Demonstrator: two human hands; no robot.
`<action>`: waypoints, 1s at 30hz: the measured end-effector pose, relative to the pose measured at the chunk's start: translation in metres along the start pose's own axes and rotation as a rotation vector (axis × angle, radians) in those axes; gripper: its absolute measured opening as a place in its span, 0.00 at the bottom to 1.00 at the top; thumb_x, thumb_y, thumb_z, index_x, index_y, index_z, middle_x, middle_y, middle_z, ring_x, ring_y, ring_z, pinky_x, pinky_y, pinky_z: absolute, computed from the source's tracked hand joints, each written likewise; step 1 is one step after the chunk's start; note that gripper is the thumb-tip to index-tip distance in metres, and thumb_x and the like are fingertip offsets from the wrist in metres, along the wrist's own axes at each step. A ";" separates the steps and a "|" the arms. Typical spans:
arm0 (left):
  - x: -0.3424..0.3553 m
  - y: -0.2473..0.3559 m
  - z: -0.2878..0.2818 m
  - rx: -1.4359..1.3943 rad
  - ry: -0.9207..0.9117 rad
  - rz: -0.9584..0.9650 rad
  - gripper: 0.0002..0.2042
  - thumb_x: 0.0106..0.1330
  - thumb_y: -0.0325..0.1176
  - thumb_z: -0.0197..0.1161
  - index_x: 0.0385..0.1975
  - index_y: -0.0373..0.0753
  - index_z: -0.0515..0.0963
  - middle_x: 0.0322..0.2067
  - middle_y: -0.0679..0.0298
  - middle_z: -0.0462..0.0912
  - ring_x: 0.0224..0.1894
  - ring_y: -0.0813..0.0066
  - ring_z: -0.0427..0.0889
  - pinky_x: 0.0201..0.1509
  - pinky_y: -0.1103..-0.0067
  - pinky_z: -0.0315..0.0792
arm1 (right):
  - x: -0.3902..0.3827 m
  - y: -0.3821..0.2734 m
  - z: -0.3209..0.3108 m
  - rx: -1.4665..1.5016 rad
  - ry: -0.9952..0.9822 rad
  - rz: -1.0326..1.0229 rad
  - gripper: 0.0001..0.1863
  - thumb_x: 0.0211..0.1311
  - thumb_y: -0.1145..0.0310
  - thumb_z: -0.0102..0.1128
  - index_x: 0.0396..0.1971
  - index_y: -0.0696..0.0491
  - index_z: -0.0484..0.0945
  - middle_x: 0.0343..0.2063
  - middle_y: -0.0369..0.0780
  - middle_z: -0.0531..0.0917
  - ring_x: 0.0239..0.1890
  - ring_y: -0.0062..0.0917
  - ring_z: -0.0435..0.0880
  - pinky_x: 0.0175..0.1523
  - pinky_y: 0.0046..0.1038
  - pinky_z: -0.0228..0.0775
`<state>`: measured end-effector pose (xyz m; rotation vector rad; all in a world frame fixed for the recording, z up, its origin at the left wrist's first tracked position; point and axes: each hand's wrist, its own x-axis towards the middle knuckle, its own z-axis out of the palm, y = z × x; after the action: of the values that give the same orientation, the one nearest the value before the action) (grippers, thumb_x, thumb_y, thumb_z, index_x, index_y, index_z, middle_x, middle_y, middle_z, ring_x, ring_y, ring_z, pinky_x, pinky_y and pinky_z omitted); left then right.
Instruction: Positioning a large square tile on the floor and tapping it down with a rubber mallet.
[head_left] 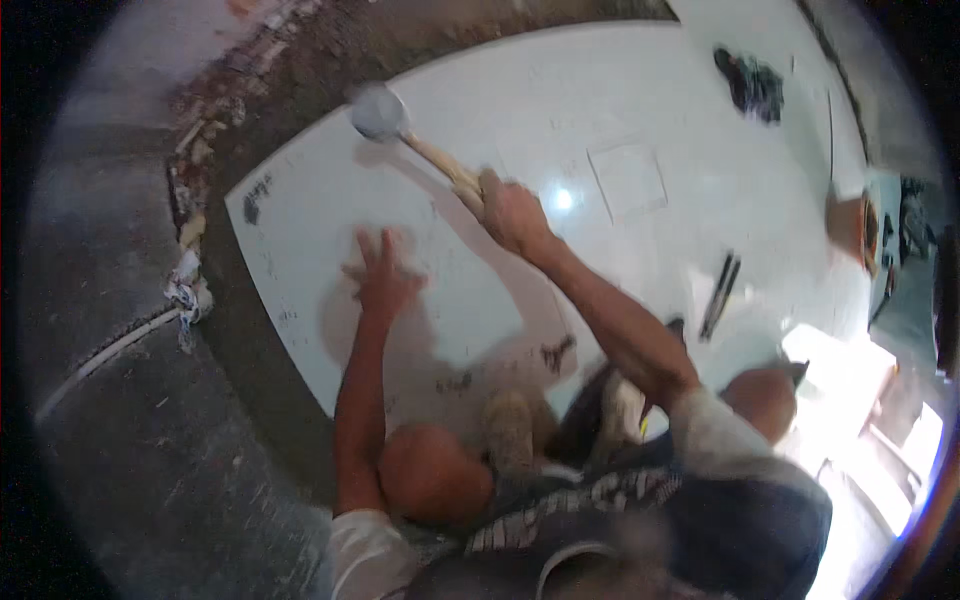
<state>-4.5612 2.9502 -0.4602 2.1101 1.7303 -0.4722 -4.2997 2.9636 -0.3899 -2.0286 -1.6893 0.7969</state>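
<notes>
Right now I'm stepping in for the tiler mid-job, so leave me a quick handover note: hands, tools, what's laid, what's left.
Right hand: shut grip on the wooden-handled mallet with the pale rounded head, raised over the far part of the tile.
Left hand: open, palm flat on the large white glossy floor tile.
The tile lies on the grey-brown mortar bed, with bare mortar past its left edge. Dark pencil-like tools lie to the right.
Done: tile placed. Left: whether it is fully seated cannot be judged.
</notes>
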 end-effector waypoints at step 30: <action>-0.154 0.024 0.096 -0.043 0.162 0.197 0.53 0.42 0.71 0.62 0.69 0.59 0.47 0.71 0.58 0.35 0.68 0.29 0.32 0.53 0.27 0.43 | -0.027 -0.071 -0.084 0.221 0.162 -0.363 0.24 0.67 0.49 0.48 0.34 0.60 0.68 0.18 0.53 0.77 0.23 0.48 0.79 0.27 0.45 0.68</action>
<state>-4.5692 2.7674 -0.4691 2.3129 1.5773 -0.2118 -4.3031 2.9571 -0.2763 -1.5369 -1.7220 0.6424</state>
